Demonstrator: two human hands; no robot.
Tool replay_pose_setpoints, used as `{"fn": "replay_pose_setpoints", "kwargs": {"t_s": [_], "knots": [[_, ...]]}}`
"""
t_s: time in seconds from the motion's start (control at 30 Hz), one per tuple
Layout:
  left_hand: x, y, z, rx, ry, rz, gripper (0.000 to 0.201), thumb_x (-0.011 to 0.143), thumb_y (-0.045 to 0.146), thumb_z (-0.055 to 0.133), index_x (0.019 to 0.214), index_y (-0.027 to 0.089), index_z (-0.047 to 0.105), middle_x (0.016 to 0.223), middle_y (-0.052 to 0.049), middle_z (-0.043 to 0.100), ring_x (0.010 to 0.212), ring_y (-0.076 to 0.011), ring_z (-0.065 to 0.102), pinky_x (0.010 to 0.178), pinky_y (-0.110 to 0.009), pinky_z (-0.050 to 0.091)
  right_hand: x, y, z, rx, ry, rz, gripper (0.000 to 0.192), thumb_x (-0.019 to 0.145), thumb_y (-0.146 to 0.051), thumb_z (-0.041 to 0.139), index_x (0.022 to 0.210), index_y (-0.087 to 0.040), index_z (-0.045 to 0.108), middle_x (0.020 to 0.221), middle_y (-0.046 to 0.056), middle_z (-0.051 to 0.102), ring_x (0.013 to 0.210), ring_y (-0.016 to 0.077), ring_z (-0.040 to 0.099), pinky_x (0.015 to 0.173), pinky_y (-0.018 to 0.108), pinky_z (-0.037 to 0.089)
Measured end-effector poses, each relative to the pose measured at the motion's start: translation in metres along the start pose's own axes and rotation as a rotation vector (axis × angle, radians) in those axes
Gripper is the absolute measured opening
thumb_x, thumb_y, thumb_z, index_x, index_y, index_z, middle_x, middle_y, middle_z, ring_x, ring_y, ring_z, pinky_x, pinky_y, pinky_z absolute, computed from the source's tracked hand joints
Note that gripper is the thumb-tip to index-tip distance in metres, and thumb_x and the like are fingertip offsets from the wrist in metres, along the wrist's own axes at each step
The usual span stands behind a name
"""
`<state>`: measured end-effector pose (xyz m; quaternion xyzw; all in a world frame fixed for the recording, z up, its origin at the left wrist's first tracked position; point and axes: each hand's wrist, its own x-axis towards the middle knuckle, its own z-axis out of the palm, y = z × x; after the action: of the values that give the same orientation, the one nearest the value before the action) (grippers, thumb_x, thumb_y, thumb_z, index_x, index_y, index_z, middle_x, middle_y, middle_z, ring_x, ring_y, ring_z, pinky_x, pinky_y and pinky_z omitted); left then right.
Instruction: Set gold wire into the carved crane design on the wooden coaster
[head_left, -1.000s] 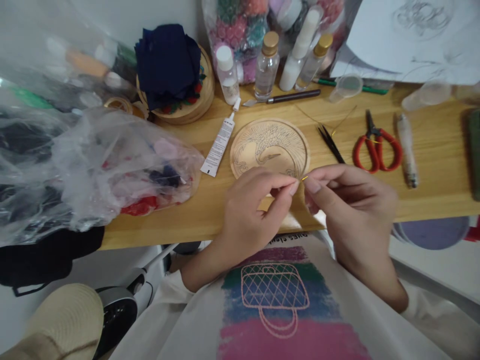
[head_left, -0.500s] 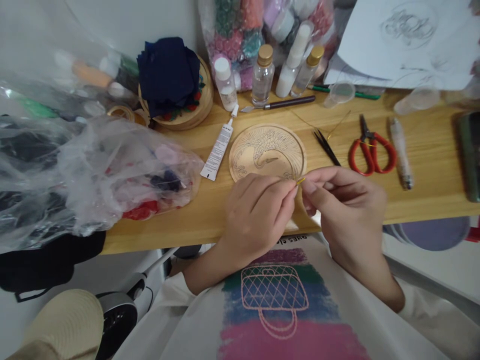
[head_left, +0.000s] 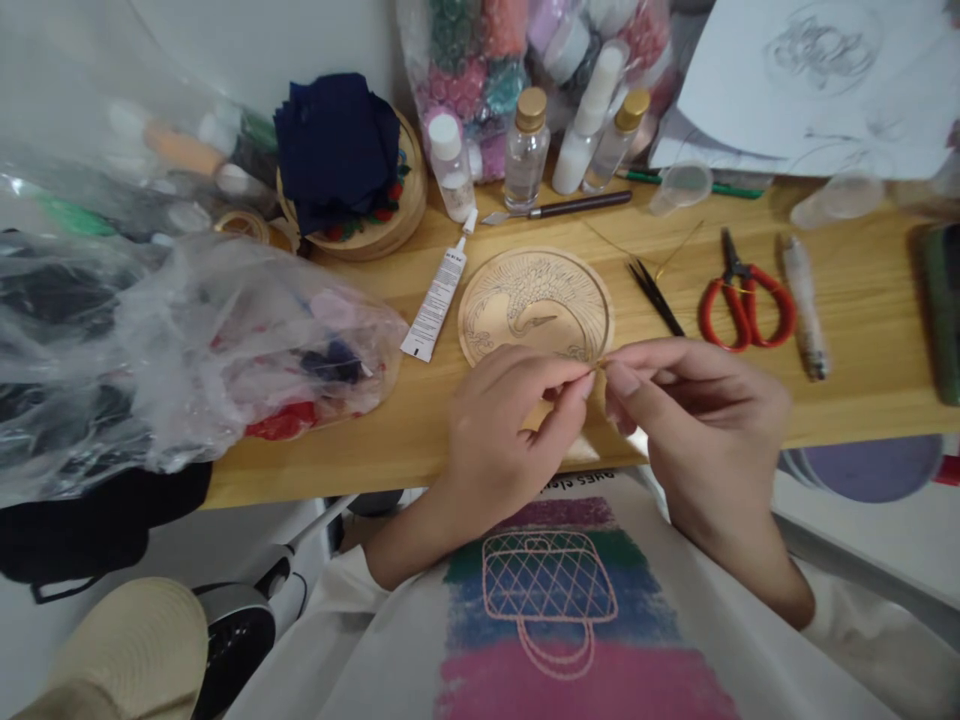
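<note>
Both hands meet at the near edge of the pale wooden tabletop [head_left: 862, 330], pinching the same thing: a short, thin strand of golden wire [head_left: 602, 364] whose end just shows between the fingertips. The left hand [head_left: 504, 432] nips it between thumb and forefinger; the right hand [head_left: 694, 420] grips it the same way, fingers curled, the two pinches almost touching. The step in hand looks like fine shaping or twisting of the wire — the strand is too small to tell its exact form. Whatever comes next likely calls for a steady, light pinch, since wire this fine would kink easily.

Just beyond the hands lies a round, flat wooden disc engraved with a crane [head_left: 535, 303], its surface smooth and matt. To its left rests a white squeeze tube of glue [head_left: 436, 298]; to its right, slim black tweezers [head_left: 657, 295], then red-handled scissors [head_left: 745, 300]. At the far edge stand clear glass bottles with gold caps [head_left: 526, 146] — and a crumpled, glossy plastic bag [head_left: 225, 340] sits at far left.
</note>
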<state>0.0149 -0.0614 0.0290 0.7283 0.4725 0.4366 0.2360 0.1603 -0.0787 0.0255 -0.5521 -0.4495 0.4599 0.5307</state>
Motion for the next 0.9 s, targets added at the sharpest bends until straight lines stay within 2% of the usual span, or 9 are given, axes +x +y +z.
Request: {"fn": "replay_pose_setpoints", "kwargs": {"t_s": [0.27,0.57,0.73,0.9], "knots": [[-0.001,0.000,-0.002,0.106,-0.024,0.089,0.007,0.091,0.016,0.062,0.088,0.022,0.063,0.081,0.002,0.072,0.079,-0.0112,0.068,0.073,-0.026,0.057,0.001,-0.005,0.002,-0.083,0.041,-0.040,0.006,0.079,-0.020,0.077,0.082,-0.024,0.075,0.061,-0.005,0.064,0.050,0.0069,0.051,0.045,0.020,0.042],[-0.001,-0.002,-0.003,0.345,0.005,0.258,0.003,0.089,0.017,0.064,0.088,0.019,0.063,0.076,-0.002,0.068,0.071,-0.0164,0.065,0.065,-0.033,0.053,-0.001,-0.007,0.002,-0.182,0.080,-0.088,0.012,0.075,-0.014,0.078,0.082,-0.024,0.076,0.064,-0.004,0.067,0.053,0.0078,0.054,0.048,0.022,0.043],[-0.001,-0.001,-0.004,0.316,-0.035,0.205,0.004,0.090,0.017,0.063,0.087,0.018,0.064,0.078,-0.002,0.070,0.074,-0.0158,0.066,0.069,-0.031,0.054,0.000,-0.011,0.000,-0.203,0.039,-0.046,0.007,0.079,-0.014,0.076,0.080,-0.021,0.073,0.061,-0.006,0.064,0.051,0.0056,0.052,0.048,0.021,0.042],[-0.001,-0.002,-0.005,0.260,-0.092,0.122,0.006,0.093,0.019,0.060,0.090,0.019,0.065,0.083,-0.002,0.072,0.080,-0.0137,0.067,0.076,-0.028,0.055,0.003,-0.012,-0.001,-0.205,-0.021,0.000,0.004,0.084,-0.019,0.071,0.081,-0.021,0.069,0.062,-0.007,0.064,0.053,0.0050,0.056,0.049,0.020,0.042]]}}
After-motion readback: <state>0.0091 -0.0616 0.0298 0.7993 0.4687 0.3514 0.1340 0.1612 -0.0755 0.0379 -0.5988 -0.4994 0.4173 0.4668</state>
